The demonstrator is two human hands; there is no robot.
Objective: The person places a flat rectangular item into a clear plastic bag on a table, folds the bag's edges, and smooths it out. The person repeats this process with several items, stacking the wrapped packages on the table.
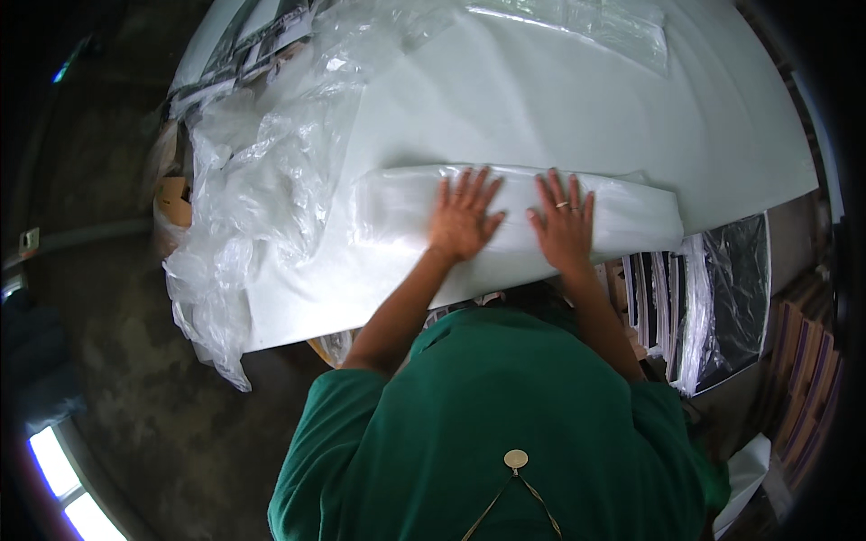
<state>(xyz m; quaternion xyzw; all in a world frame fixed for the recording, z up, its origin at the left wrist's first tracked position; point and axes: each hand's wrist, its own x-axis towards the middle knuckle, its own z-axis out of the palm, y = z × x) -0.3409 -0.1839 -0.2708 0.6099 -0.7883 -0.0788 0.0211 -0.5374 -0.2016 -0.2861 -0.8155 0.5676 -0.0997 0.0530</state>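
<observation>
A long, flat bundle of folded clear plastic film (631, 206) lies along the near edge of the white-covered table (505, 99). My left hand (463, 219) rests palm down on its middle, fingers spread. Beside it, my right hand (565, 222) presses flat on the same film, fingers apart, with a ring on one finger. Neither hand grips anything. Whatever the film may wrap is too milky to make out.
Crumpled clear plastic sheeting (262, 180) spills over the table's left edge. A flat clear plastic sheet (586, 27) lies at the far side. Plastic-wrapped dark panels (731, 298) stand below the table at right, near stacked brown boards (798, 379).
</observation>
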